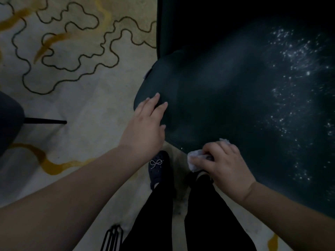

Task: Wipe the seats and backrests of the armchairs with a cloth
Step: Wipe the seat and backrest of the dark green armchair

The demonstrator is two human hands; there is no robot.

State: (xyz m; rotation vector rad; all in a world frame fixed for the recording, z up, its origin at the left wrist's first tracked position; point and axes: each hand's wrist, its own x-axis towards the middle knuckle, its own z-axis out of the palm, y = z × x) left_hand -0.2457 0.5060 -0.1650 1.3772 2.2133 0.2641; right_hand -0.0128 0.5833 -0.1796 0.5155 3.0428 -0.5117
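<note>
The cloth [196,156] is a small, pale, crumpled rag, bunched up at the near front edge of the dark green armchair seat [226,105]; it looks light, soft and limp, something that folds to whatever shape the fingers give it and is unlikely to slip once squeezed, so the sensible hold is a bunched one with a wad left free underneath to meet the upholstery. That is roughly how it sits now: the right hand [224,165] has its fingers curled over the cloth and its grip closed on it, with one pale tuft sticking out to the left of the knuckles and another showing beyond the fingertips, so most of the rag lies hidden under the palm, and whether it is pressed flat on the seat cannot be told. The seat itself appears padded and yielding, with a rounded front corner; its fabric looks smooth and faintly sheened, and a scatter of bright specks glints across its right part, though what they are cannot be told. The left hand [147,122] lies open, fingers straight and spread, resting on that rounded left corner of the cushion, well apart from the cloth, probably steadying the chair. Beyond the seat the backrest [217,20] is lost in darkness. Below the hands a dark shoe with a beaded bow [158,164] stands on a pale patterned carpet [72,51], and part of another chair [9,120] shows at the left.
</note>
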